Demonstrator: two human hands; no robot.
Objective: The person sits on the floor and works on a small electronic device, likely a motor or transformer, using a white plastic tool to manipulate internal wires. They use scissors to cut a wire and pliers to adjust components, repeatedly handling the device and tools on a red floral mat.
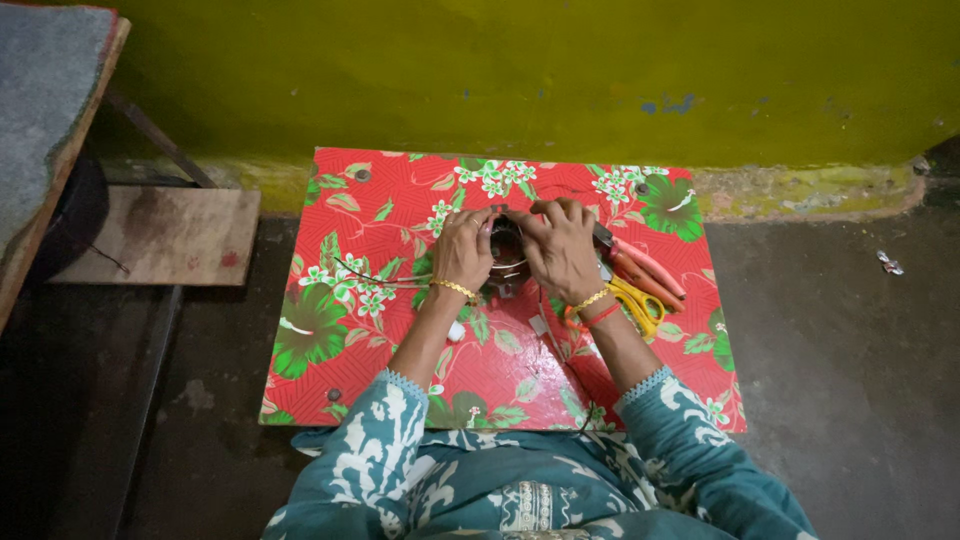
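A red flowered counter [380, 350] stands against a yellow-green wall [560, 80]. Yellow-handled scissors [640, 305] and pink-handled pliers [645, 268] lie on it. A wooden board [165, 235] rests left on the dark floor [850, 340].

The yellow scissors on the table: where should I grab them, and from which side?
Take the scissors by the yellow handle loops, which lie exposed just right of the right hand's wrist. Come in from the right and the near edge; the blade end seems tucked under the pink-handled pliers and the hand, so that end is probably blocked. Both hands are busy on the small round part.
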